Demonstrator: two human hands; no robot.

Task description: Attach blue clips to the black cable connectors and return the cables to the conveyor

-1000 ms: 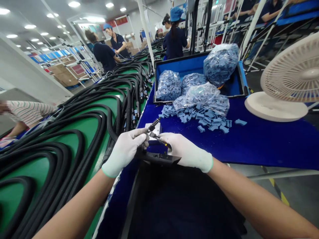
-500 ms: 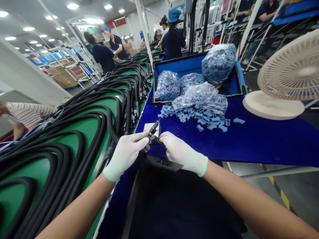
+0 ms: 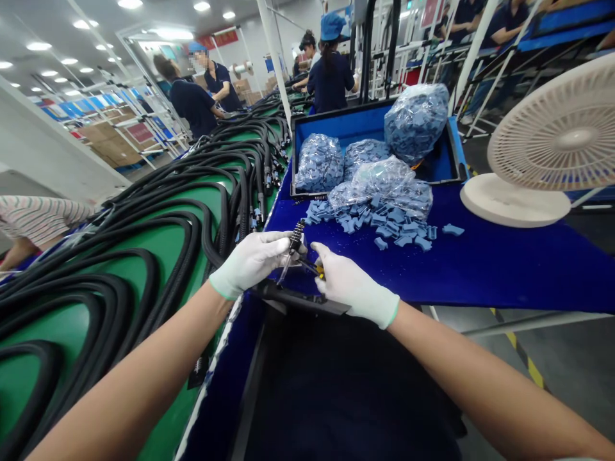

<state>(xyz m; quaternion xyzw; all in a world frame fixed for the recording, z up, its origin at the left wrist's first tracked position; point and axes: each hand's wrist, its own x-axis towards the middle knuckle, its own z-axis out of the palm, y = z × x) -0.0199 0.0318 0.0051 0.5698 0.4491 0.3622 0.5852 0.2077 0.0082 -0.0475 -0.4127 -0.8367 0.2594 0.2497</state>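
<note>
Our gloved left hand (image 3: 252, 261) closes around a small ribbed black connector (image 3: 296, 238), light and stiff, best held by its body. Our right fingers (image 3: 331, 262) pinch a slim yellow-tipped piece (image 3: 317, 269) just beside it, over the blue bench (image 3: 480, 269).

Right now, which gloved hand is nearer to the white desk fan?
The right hand is nearer: the white desk fan stands ahead and to its right. The left hand is farther, on the other side of the right hand from the fan.
</note>
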